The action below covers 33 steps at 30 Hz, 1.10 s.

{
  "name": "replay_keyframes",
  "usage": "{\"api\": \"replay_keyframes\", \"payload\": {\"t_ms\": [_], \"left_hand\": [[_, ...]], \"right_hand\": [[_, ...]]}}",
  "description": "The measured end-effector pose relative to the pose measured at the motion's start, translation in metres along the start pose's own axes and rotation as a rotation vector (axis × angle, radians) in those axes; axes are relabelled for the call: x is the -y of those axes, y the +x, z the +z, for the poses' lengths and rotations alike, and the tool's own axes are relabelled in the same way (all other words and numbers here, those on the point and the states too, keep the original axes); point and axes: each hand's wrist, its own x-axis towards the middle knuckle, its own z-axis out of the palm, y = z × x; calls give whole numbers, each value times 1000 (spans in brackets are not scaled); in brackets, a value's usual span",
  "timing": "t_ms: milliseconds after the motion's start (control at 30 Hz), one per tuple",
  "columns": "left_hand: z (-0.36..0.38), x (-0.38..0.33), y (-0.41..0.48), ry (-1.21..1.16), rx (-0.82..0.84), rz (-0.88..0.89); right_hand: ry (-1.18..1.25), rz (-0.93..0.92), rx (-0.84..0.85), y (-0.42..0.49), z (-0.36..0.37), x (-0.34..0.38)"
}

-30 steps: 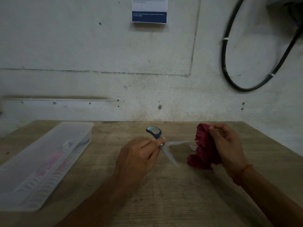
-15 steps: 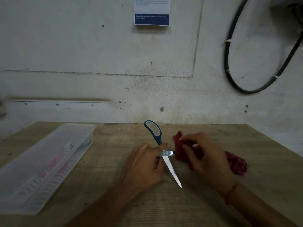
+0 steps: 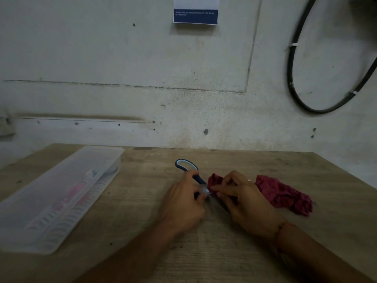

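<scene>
A pair of blue-handled scissors [image 3: 186, 165] lies on the wooden table [image 3: 142, 201], one handle loop pointing away from me. My left hand [image 3: 183, 203] grips the scissors near the pivot. A crumpled dark red cloth [image 3: 283, 194] trails to the right across the table. My right hand [image 3: 242, 203] pinches one end of that cloth against the scissors at the pivot and covers most of the blades.
A long translucent plastic box [image 3: 61, 193] with a lid lies on the left of the table, pink items dimly visible inside. The wall stands just behind the table, with a black cable loop [image 3: 293, 86] at the upper right and a blue-and-white notice [image 3: 195, 11].
The scissors came down onto the table with the blades shut. My right hand brought the red cloth from the right over to the scissors' pivot and now covers the blades.
</scene>
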Motion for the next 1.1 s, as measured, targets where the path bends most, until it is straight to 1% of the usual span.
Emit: {"api": "replay_keyframes", "payload": {"t_ms": [67, 167, 267, 333, 533, 600, 667, 800, 867, 933, 1000, 1100], "left_hand": [[0, 1, 3, -101, -20, -102], [-1, 4, 8, -320, -16, -271], [-2, 3, 10, -403, 7, -329], [-8, -1, 10, -433, 34, -319], [-27, -12, 7, -614, 214, -312], [-30, -10, 8, -623, 246, -297], [-30, -7, 10, -584, 274, -263], [-26, -3, 13, -542, 275, -183], [-25, -4, 14, -533, 254, -148], [-24, -4, 14, -516, 234, -112], [-22, -6, 14, -485, 239, -93], [-18, -7, 16, -428, 245, -60]], "right_hand": [[34, 25, -19, 4, -3, -1], [55, 52, -88, 7, -6, -3], [76, 43, -123, 4, -8, -6], [91, 27, -148, 3, -9, -4], [110, 20, -195, 2, -10, 1], [91, -13, -212, 2, -7, 6], [72, -8, -214, 2, -7, 11], [-133, 10, -263, 6, -12, 17], [-199, 72, -218, 8, -14, 19], [-219, 127, -133, 10, -13, 17], [-256, 128, -79, 12, -13, 17], [-412, 91, -94, 14, -16, 23]]}}
